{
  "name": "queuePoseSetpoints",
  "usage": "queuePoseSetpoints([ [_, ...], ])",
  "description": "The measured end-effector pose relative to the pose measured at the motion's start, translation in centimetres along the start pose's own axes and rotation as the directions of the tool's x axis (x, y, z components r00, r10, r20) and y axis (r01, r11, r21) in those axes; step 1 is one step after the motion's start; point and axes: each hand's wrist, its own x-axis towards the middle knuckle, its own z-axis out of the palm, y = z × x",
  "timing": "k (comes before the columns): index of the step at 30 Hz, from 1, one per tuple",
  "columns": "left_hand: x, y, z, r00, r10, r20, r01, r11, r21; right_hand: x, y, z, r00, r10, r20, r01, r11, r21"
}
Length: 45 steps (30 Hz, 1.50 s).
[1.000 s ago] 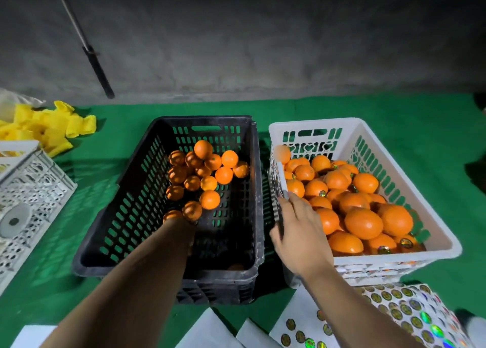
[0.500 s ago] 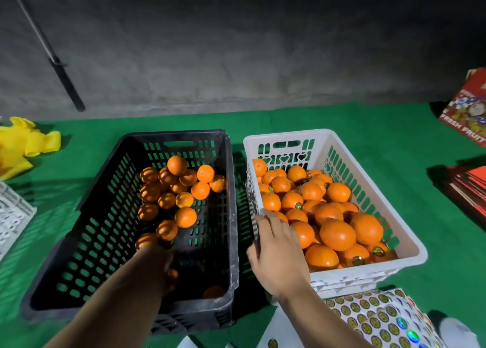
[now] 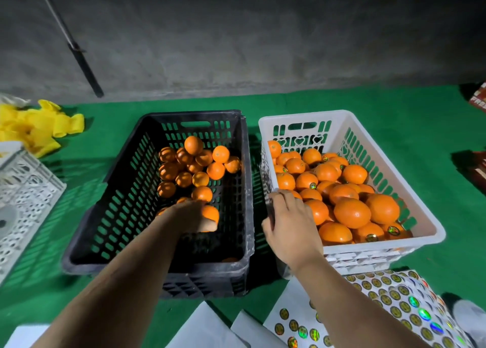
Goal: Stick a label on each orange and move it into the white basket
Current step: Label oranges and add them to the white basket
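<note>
- Left hand (image 3: 193, 216), centre of frame, is down inside the black slotted plastic crate (image 3: 115, 197); fingers curl round one round orange (image 3: 210, 213) w/ the fruit showing past the knuckles on the right side.
- Right hand (image 3: 292, 229), just right of centre, rests on the near-left rim of the white perforated plastic basket (image 3: 431, 232); fingers bend over the edge, thumb on the outer wall. Can't tell if anything is between the fingertips.
- Loose oranges in black crate (image 3: 194, 163) are bunched toward its far half; no stickers visible on them from here.
- White basket sits just beside the black crate on the right, nearly touching it, and is heaped w/ labelled oranges (image 3: 352, 212); small round shiny stickers show on several, e.g. near its front-right corner.
- Sheet of round holographic labels (image 3: 399, 300) lies at lower right, in front of the white basket, partly under the right forearm; plain white backing sheets (image 3: 210, 329) at bottom centre.
- Green cloth-covered surface (image 3: 394, 126) carries everything.
- Crumpled yellow material (image 3: 34, 126) at upper left; below it a white lattice crate (image 3: 26, 190) at the left edge.
- Dark thin rod (image 3: 79, 55) leans against the grey wall, upper left.
</note>
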Motion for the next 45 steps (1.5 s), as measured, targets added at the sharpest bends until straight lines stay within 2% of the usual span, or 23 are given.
queuePoseSetpoints([
  [1, -0.6, 0.3, -0.2, 0.995, 0.091, -0.051, -0.095, 0.991, -0.089, 0.0, 0.0, 0.0, 1.000, -0.004, -0.002, 0.004, 1.000, -0.004],
  [2, -1.8, 0.6, -0.2, 0.985, 0.124, -0.121, -0.143, 0.976, -0.166, 0.0, 0.0, 0.0, 1.000, -0.009, -0.006, 0.009, 1.000, -0.006],
  [4, -4.2, 0.5, 0.9, 0.906, 0.101, -0.411, -0.248, 0.913, -0.323, -0.1, 0.0, 0.1, 1.000, -0.017, -0.020, 0.017, 1.000, 0.000],
  [6, -7.3, 1.0, 2.9, 0.757, 0.083, -0.648, -0.383, 0.861, -0.336, -0.2, 0.1, 0.1, 0.999, -0.014, -0.040, 0.014, 1.000, 0.017],
  [7, -9.0, 1.7, 4.4, 0.658, 0.060, -0.751, -0.475, 0.806, -0.352, -0.2, 0.1, 0.0, 0.999, -0.015, -0.049, 0.016, 0.999, 0.029],
  [9, -11.9, 3.5, 8.0, 0.478, 0.020, -0.878, -0.620, 0.716, -0.321, -0.5, 0.2, -0.1, 0.998, -0.033, -0.060, 0.037, 0.997, 0.069],
  [10, -13.1, 4.4, 10.0, 0.424, 0.012, -0.906, -0.661, 0.687, -0.300, -0.6, 0.3, -0.2, 0.997, -0.050, -0.066, 0.057, 0.993, 0.102],
  [11, -14.1, 5.3, 12.1, 0.404, 0.017, -0.915, -0.690, 0.662, -0.293, -0.7, 0.3, -0.4, 0.995, -0.071, -0.076, 0.081, 0.986, 0.146],
  [12, -14.8, 6.0, 14.3, 0.414, 0.031, -0.910, -0.702, 0.647, -0.297, -1.0, 0.5, -0.7, 0.991, -0.090, -0.096, 0.108, 0.972, 0.208],
  [13, -15.1, 6.5, 16.4, 0.461, 0.047, -0.886, -0.698, 0.637, -0.329, -1.2, 0.7, -0.9, 0.986, -0.102, -0.128, 0.135, 0.949, 0.285],
  [15, -15.0, 7.5, 20.3, 0.616, 0.064, -0.785, -0.651, 0.602, -0.462, -2.2, 1.6, -1.1, 0.970, -0.082, -0.230, 0.182, 0.872, 0.455],
  [17, -14.2, 8.3, 23.7, 0.743, 0.113, -0.660, -0.582, 0.596, -0.553, -4.6, 3.2, -0.9, 0.946, -0.004, -0.325, 0.213, 0.760, 0.613],
  [19, -13.0, 8.7, 26.5, 0.817, 0.207, -0.538, -0.533, 0.628, -0.567, -8.7, 5.0, 0.4, 0.931, 0.054, -0.361, 0.221, 0.702, 0.677],
  [21, -11.7, 9.0, 28.5, 0.863, 0.307, -0.401, -0.495, 0.674, -0.548, -13.7, 7.2, 2.7, 0.939, 0.082, -0.334, 0.165, 0.747, 0.644],
  [23, -10.5, 9.7, 29.8, 0.889, 0.364, -0.277, -0.457, 0.699, -0.549, -18.0, 9.3, 5.4, 0.980, 0.083, -0.183, 0.035, 0.827, 0.561],
  [25, -9.5, 10.2, 30.8, 0.912, 0.372, -0.174, -0.394, 0.673, -0.626, -20.5, 11.2, 7.9, 0.998, 0.011, 0.054, -0.034, 0.895, 0.445],
  [27, -8.4, 10.1, 31.9, 0.925, 0.366, -0.099, -0.336, 0.673, -0.659, -21.5, 12.4, 9.3, 0.955, -0.039, 0.294, -0.069, 0.935, 0.348],
  [30, -7.4, 9.4, 33.2, 0.940, 0.337, -0.057, -0.305, 0.754, -0.582, -21.5, 13.2, 10.4, 0.893, -0.057, 0.447, -0.035, 0.980, 0.195],
  [37, -6.8, 9.1, 34.0, 0.959, 0.283, -0.012, -0.235, 0.770, -0.593, -20.8, 13.4, 10.9, 0.877, -0.095, 0.471, 0.110, 0.994, -0.005],
  [45, -6.5, 8.9, 34.4, 0.964, 0.263, 0.036, -0.177, 0.739, -0.650, -19.9, 13.5, 10.9, 0.893, -0.147, 0.425, 0.147, 0.989, 0.033],
])
